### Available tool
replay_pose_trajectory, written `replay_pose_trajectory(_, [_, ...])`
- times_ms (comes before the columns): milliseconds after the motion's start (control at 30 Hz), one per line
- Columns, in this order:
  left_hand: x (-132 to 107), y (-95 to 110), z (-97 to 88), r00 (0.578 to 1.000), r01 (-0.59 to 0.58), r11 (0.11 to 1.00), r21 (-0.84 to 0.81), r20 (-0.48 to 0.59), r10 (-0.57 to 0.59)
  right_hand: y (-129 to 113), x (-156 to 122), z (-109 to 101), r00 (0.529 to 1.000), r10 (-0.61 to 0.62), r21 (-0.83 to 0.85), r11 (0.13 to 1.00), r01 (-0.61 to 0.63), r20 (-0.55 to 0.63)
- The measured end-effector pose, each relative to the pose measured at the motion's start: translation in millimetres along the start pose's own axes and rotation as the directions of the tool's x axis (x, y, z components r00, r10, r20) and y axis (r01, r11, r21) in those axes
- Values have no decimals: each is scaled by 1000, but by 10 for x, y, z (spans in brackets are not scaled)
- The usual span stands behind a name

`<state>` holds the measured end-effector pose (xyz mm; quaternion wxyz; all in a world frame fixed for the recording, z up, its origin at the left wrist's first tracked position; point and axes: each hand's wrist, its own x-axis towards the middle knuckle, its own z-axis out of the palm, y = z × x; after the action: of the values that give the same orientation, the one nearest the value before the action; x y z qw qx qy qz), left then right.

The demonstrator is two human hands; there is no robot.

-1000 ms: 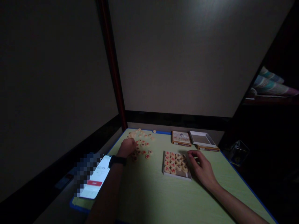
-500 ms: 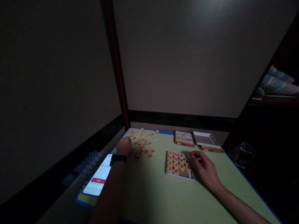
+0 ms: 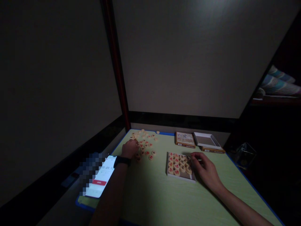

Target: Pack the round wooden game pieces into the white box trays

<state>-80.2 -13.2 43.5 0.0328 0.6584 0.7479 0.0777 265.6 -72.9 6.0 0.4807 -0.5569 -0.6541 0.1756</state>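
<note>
Xiangqi pieces (image 3: 147, 153) lie scattered left of centre in the head view, left hand (image 3: 130, 148) right at their edge, its grip hidden, no telling! Lower right of centre, the right hand (image 3: 205, 165) curls beside a shallow tray (image 3: 181, 179) of lined-up pieces (image 3: 176, 172); whether it's pinching one, can't tell. Phone (image 3: 97, 188) glows lower left!

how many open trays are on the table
2: the front tray by the right hand, holding round pieces; and the back tray at the far right, atop a box. None seems hidden.
</note>
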Motion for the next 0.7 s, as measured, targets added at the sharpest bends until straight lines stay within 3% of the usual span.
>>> replay_pose_trajectory(200, [-14, 49, 3, 1000, -4, 1000, -9, 9, 4, 41, -6, 11, 1000, 19, 1, 1000, -19, 14])
replay_pose_trajectory(433, [-35, -34, -217, 998, -61, 996, -70, -23, 60, 53, -8, 12, 999, 25, -1, 1000, -25, 24])
replay_pose_trajectory(533, [-74, -103, -294, 981, -153, 979, -133, 102, 167, 45, -6, 11, 1000, 18, -3, 1000, -18, 19])
replay_pose_trajectory(600, [-114, -134, -310, 931, -219, 956, -194, 253, 264, 45, -6, 11, 1000, 16, -3, 1000, -16, 17])
replay_pose_trajectory(700, [-167, -137, -295, 879, -265, 939, -219, 346, 329, 58, -6, 10, 1000, 12, -6, 1000, -12, 12])
